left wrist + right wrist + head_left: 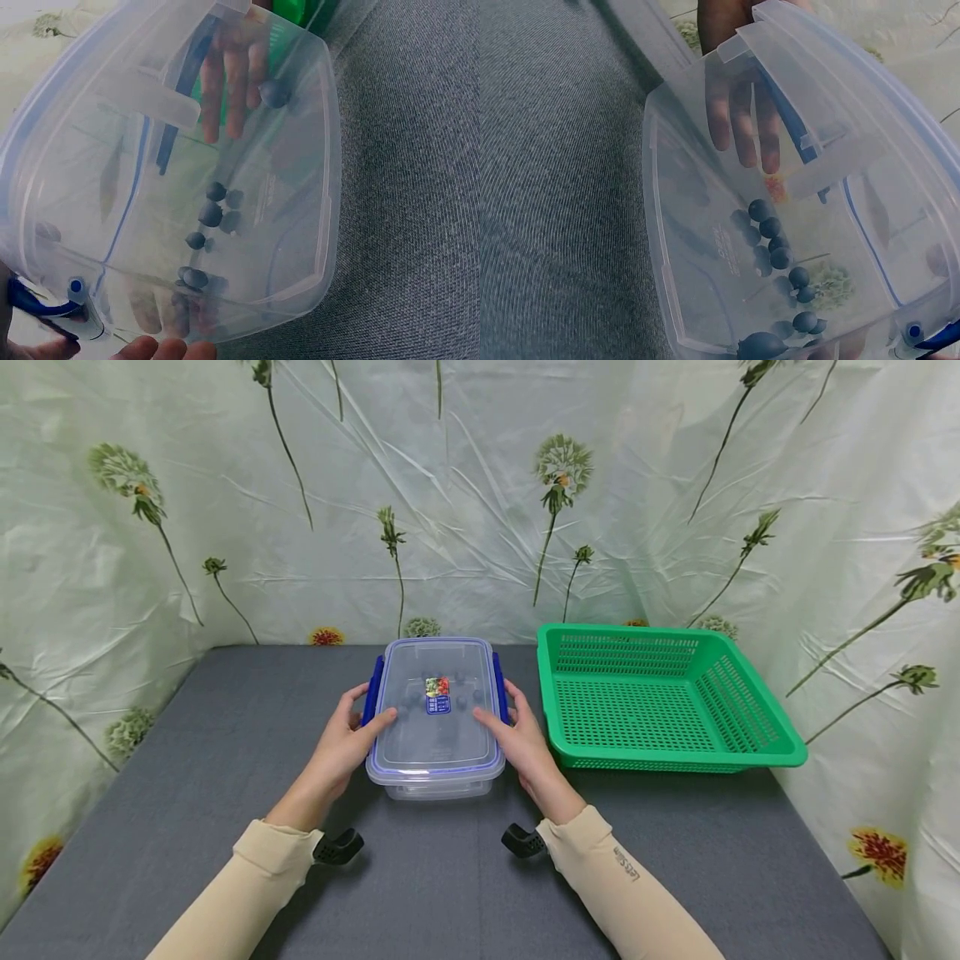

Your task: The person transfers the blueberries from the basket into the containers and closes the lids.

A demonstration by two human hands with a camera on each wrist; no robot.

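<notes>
A clear plastic food container (pixel 438 743) with a lid, a blue seal and blue side clips is between both hands at mid-table. My left hand (pixel 347 739) grips its left side, thumb on the lid and fingers along the clip. My right hand (pixel 525 735) grips the right side the same way. In the left wrist view, fingers of the far hand (pixel 232 90) show through the clear wall. Several small dark round balls (pixel 771 227) sit inside on the container's floor. The lid (pixel 405 747) carries a colourful label (pixel 437 695) and appears seated on the rim.
A green slatted plastic basket (pixel 675 760) stands on the right of the grey cloth-covered table (pixel 450 893). A flower-printed curtain (pixel 465 527) hangs behind the table's back edge. Black wrist mounts (pixel 339 847) show at both sleeves.
</notes>
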